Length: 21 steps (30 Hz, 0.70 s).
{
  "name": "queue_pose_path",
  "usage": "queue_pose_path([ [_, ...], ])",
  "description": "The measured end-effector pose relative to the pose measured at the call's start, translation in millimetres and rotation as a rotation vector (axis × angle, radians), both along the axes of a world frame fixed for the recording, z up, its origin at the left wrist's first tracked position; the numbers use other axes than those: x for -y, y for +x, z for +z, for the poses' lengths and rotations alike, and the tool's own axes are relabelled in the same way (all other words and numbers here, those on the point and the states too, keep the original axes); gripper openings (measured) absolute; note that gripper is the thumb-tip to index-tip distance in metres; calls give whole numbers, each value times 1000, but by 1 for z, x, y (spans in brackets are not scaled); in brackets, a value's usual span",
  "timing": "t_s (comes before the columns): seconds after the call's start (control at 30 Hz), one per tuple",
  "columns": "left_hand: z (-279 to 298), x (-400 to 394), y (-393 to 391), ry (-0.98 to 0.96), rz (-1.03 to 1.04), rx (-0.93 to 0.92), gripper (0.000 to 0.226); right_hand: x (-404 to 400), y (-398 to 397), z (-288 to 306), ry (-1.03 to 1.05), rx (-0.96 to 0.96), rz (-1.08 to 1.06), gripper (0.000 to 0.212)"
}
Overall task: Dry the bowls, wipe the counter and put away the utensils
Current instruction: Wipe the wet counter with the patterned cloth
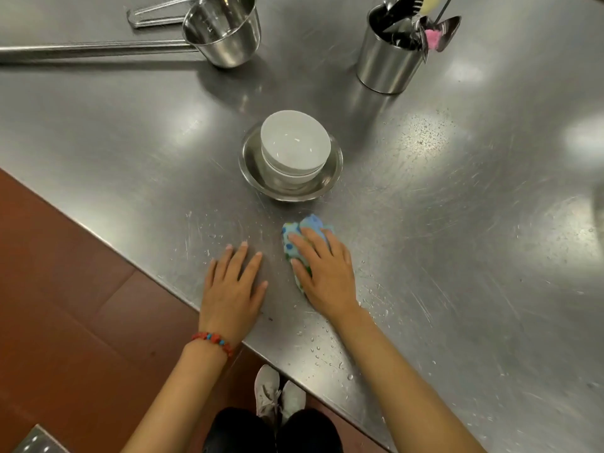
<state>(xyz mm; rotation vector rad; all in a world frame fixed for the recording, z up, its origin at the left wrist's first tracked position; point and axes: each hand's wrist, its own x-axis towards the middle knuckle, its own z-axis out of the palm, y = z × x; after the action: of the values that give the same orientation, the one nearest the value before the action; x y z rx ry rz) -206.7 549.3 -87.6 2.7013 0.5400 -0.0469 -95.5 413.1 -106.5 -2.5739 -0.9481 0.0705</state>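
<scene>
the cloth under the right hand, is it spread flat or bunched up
Bunched up. The cloth sits as a crumpled wad under the right hand, lumps poking out past the fingertips, not laid flat on the counter.

A person's left hand [233, 282] is lying flat, fingers spread, while the right hand [322, 269] is pressing palm-down, both forearms reaching forward.

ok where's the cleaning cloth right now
In the head view the cloth lies on the steel counter under the right hand, just in front of the stacked white bowls and right of the left hand.
</scene>
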Motion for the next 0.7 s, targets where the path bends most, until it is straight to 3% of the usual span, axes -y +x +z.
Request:
queue_pose_path([
  [0.1,5,-8,-9,21,65,12,58,16,9,2,-24,-27,93,44],
  [0.3,-6,-16,-20,40,89,-43,49,-2,-2,-2,38,-76,-336,43],
  [0.53,-4,-25,-21,16,50,-32,50,-18,-30,1,-12,-2,-32,42],
  [0.7,3,-68,-29,-11,33,75,46,-50,-29,0,17,-55,-506,42],
])
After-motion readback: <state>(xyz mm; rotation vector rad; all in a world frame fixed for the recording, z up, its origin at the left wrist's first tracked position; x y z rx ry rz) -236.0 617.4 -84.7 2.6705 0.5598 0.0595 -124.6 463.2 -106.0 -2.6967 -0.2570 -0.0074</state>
